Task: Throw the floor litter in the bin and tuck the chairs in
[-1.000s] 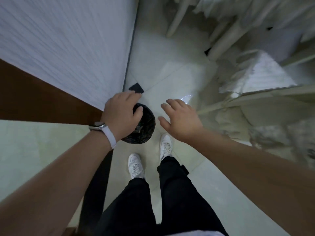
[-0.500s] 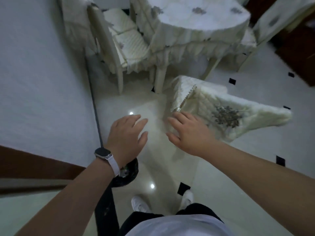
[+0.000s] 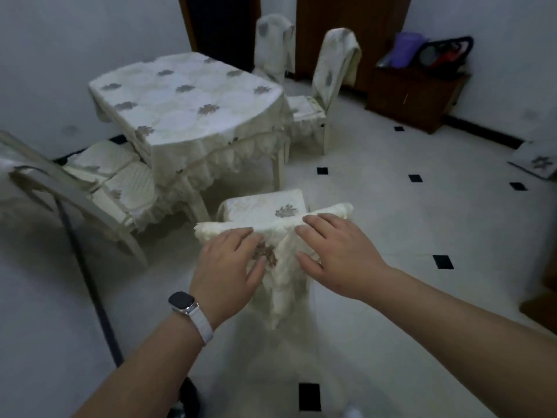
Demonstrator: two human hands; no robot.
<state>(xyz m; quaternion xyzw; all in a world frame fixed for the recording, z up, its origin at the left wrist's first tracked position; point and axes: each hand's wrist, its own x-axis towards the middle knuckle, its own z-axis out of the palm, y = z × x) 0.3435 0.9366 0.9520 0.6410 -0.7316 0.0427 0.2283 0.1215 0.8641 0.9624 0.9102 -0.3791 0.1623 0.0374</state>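
Cream chair back [image 3: 286, 233] now touched by left hand [image 3: 229, 268], right hand [image 3: 339, 254].

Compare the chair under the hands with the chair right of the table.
The left hand and right hand rest on the back of the near chair; nothing touches the right chair. The near chair stands off the tablecloth, with floor between; the right chair's seat meets it. Both wear cream covers with grey flower motifs.
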